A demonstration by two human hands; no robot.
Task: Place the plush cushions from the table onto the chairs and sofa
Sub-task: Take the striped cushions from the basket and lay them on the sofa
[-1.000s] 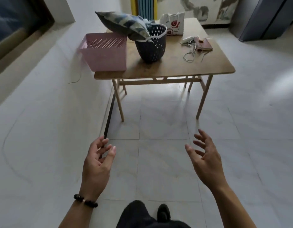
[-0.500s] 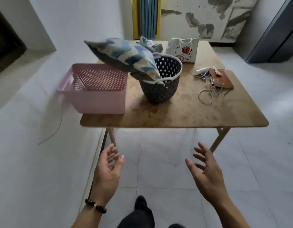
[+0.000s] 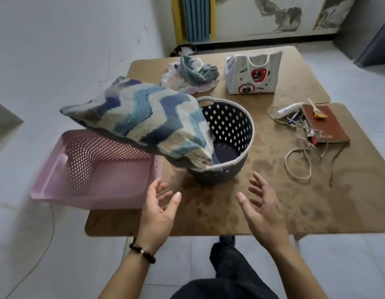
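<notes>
Pink mesh basket [image 3: 96,175], dark round basket [image 3: 230,124], crumpled cloths [image 3: 191,74], white tote bag [image 3: 253,74], brown notebook [image 3: 325,126], looped cord [image 3: 286,162]

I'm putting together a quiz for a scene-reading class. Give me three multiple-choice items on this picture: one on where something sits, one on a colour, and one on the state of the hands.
1. Where is the zigzag cushion?
A. On the floor
B. Propped on the dark round basket
C. On a chair

2. What colour is the rectangular basket?
A. Pink
B. Green
C. Yellow

3. What are the left hand and right hand doing?
A. Both grip the cushion
B. One lifts a basket
C. Both are open and hold nothing

Answers:
1. B: one corner of the cushion dips into the dark basket and the rest juts out over its rim.
2. A: its perforated walls are plainly pink.
3. C: the fingers of both hands are spread above the table edge, short of the cushion.
</notes>
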